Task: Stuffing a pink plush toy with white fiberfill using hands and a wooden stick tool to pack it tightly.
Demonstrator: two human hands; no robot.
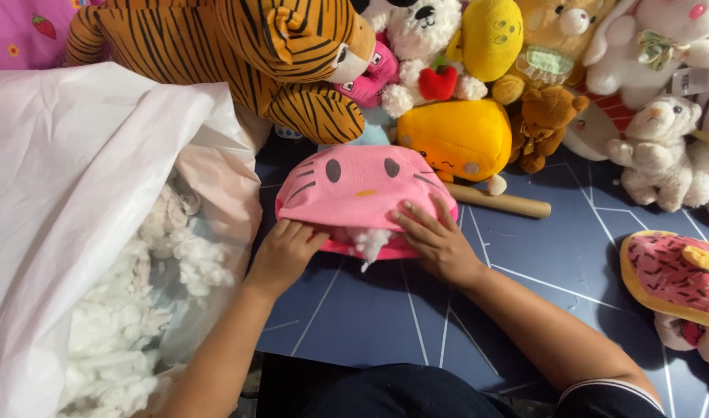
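Note:
A pink cat-face plush cover [358,190] lies flat on the dark blue mat [540,271], face up. A tuft of white stuffing [367,244] sticks out of its near opening. My left hand [283,254] grips the cover's near left edge with curled fingers. My right hand [434,238] rests on the cover's near right part, fingers spread and pressing down beside the stuffing tuft.
A large white plastic bag [68,170] full of white stuffing [130,310] sits at the left. Several plush toys line the back: a tiger [238,54], an orange block-shaped plush [455,139], bears. A wooden stick [501,203] lies behind the cover. A doughnut plush [676,279] lies right.

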